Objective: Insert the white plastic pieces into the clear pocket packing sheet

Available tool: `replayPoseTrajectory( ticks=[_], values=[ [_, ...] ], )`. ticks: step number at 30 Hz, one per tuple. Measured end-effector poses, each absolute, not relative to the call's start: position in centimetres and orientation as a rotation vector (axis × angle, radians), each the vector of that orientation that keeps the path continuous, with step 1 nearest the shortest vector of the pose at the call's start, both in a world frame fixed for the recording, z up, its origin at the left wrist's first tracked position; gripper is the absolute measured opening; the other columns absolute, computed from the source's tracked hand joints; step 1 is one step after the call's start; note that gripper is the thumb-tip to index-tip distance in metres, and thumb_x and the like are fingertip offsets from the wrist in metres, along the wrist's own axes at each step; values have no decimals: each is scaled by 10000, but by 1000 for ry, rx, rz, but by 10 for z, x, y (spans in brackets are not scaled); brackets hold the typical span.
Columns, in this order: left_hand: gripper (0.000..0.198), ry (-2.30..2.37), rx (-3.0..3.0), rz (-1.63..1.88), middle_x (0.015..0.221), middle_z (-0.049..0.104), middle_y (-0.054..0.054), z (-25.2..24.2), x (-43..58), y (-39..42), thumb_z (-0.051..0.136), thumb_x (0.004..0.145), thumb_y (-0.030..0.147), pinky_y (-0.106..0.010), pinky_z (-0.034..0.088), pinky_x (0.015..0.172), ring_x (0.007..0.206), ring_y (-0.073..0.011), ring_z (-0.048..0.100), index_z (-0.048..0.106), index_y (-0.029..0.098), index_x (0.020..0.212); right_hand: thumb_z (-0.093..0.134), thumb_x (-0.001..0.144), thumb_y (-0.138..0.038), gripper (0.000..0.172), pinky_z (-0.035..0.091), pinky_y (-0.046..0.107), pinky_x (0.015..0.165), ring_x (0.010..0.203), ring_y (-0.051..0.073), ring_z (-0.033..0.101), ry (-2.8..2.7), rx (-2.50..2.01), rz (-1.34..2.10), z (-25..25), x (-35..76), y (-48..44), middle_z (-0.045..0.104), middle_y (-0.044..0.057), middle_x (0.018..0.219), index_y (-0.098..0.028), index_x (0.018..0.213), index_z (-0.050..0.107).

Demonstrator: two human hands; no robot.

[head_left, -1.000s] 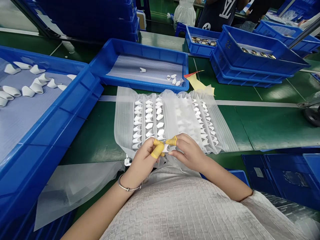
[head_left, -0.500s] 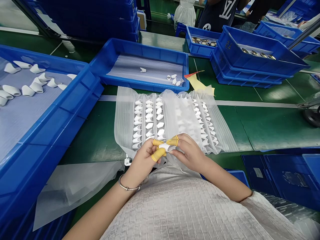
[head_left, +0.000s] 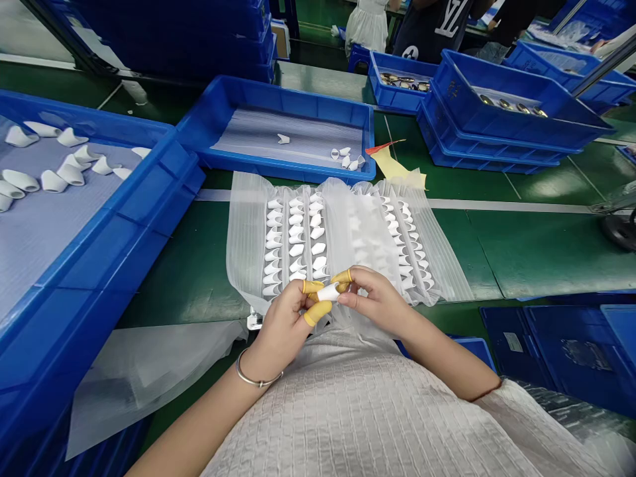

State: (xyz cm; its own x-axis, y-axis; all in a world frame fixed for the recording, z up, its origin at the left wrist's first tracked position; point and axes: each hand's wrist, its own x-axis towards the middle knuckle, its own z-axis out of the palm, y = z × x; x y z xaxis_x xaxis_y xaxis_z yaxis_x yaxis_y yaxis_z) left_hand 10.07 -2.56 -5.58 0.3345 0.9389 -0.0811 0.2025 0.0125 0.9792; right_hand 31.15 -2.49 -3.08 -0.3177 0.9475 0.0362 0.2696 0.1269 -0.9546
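A small white piece (head_left: 327,292) is pinched between both hands near the front edge of the green bench. My left hand (head_left: 293,311), with yellow covers on thumb and finger, grips it from the left. From the right, my right hand (head_left: 370,297) holds the same piece, a yellow-covered finger at its end and the bare thumb below. Just beyond the hands lies a translucent foam sheet (head_left: 338,218) with several columns of similar white pieces (head_left: 297,250), some of them under a folded layer.
A blue tray (head_left: 293,169) behind the sheet holds several white pieces. Another blue tray (head_left: 163,192) with larger white pieces fills the left. Stacked blue bins (head_left: 497,142) and a yellow scrap (head_left: 392,165) are at back right. A person (head_left: 432,33) stands beyond.
The white piece has turned between my fingers and now shows its broad side. My left hand has shifted slightly, and my right fingers have moved at the piece's right end.
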Motion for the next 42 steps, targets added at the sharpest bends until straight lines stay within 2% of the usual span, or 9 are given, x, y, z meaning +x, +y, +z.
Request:
replayPoseTrajectory(
  ticks=[4, 7, 11, 14, 21, 25, 30, 37, 42],
  values=[
    [287, 1088, 1435, 824, 760, 609, 15, -58, 101, -26, 654, 909, 477, -281, 458, 600, 659, -148, 568, 575, 207, 963, 632, 971, -383, 238, 498, 388, 863, 969, 221, 594, -1920, -1097, 884, -35, 316, -27, 646, 75, 1020, -234, 1153, 665],
    [270, 1105, 1493, 853, 750, 607, 19, -58, 101, -25, 640, 917, 468, -289, 460, 602, 653, -153, 571, 575, 212, 972, 662, 940, -449, 356, 512, 366, 829, 968, 212, 603, -1796, -1138, 1032, -38, 316, -26, 643, 75, 1070, -249, 1233, 628],
    [239, 1155, 1672, 878, 756, 621, 12, -55, 101, -23, 657, 902, 436, -306, 469, 621, 663, -163, 589, 586, 208, 919, 603, 915, -615, 427, 493, 317, 723, 791, 172, 595, -1475, -1159, 1488, -40, 312, -22, 640, 38, 856, -193, 939, 669],
    [235, 1147, 1701, 860, 773, 638, 7, -53, 101, -24, 661, 899, 428, -313, 488, 624, 671, -169, 614, 598, 206, 942, 598, 908, -627, 475, 457, 292, 671, 686, 142, 540, -1360, -1151, 1679, -39, 310, -21, 591, 11, 728, -178, 754, 621],
    [232, 1125, 1621, 838, 750, 645, 19, -53, 102, -25, 653, 902, 424, -295, 506, 607, 650, -156, 620, 591, 211, 969, 681, 880, -514, 342, 429, 293, 712, 739, 144, 529, -1332, -1155, 1682, -28, 309, -23, 587, -1, 780, -176, 835, 651],
    [238, 1189, 1664, 830, 705, 619, 29, -50, 104, -24, 657, 886, 429, -280, 480, 568, 612, -150, 595, 561, 211, 886, 661, 903, -453, 274, 432, 307, 736, 791, 158, 555, -1367, -1214, 1602, -30, 307, -26, 615, 15, 844, -179, 892, 654],
    [307, 1289, 1777, 823, 669, 604, 25, -48, 106, -25, 653, 868, 446, -284, 439, 546, 591, -159, 582, 477, 221, 756, 767, 829, -395, 287, 389, 272, 626, 659, 126, 468, -1384, -1367, 1338, -38, 301, -32, 512, -53, 733, -223, 870, 541],
    [269, 1247, 1689, 781, 707, 630, 17, -49, 105, -26, 632, 890, 461, -302, 472, 581, 631, -172, 615, 529, 218, 839, 515, 994, -455, 318, 445, 289, 645, 681, 142, 563, -1416, -1283, 1353, -31, 302, -27, 586, -8, 730, -207, 797, 548],
    [288, 1233, 1645, 782, 739, 640, 9, -52, 105, -26, 631, 892, 476, -312, 483, 606, 654, -172, 623, 521, 216, 833, 559, 949, -573, 389, 454, 281, 636, 682, 138, 575, -1285, -1296, 1392, -33, 311, -19, 612, 5, 778, -199, 850, 597]
  ],
)
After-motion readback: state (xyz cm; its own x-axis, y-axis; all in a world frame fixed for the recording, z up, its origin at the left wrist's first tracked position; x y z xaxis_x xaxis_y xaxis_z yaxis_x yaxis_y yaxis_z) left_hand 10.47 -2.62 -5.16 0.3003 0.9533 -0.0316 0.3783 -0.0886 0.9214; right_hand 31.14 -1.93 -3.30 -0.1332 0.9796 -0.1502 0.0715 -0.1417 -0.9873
